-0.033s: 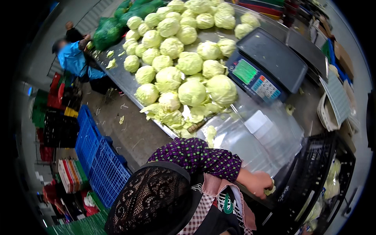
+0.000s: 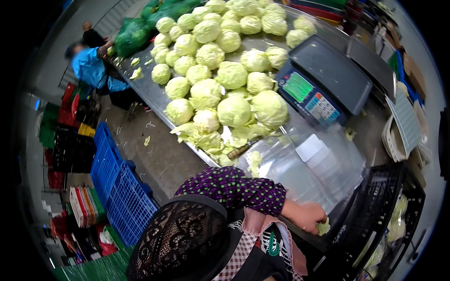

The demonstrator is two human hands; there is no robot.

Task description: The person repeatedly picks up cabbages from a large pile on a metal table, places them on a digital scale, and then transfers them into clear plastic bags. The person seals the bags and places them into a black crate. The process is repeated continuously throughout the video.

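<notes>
Up and left of the grip, cabbages [image 2: 220, 65] heap on a steel table [image 2: 145, 91], loose leaves [image 2: 206, 138] at the near end. A scale [image 2: 323, 79] sits just above the grip. Far left stand blue crates [image 2: 112, 182]. A person in blue [image 2: 91, 68] works at the table's far corner beside green sacks [image 2: 133, 35].

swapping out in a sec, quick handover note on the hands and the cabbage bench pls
Right hand: at the near bench edge, a small green cabbage scrap at its fingers.
Left hand: not in view.
Cabbage heads are piled across the steel table; trimmed loose leaves lie at its near end. Scale sits empty, clear wrap sheet spread beside it.
Done: wrapped produce sits in the black crate.
Left: the pile is unwrapped.
</notes>
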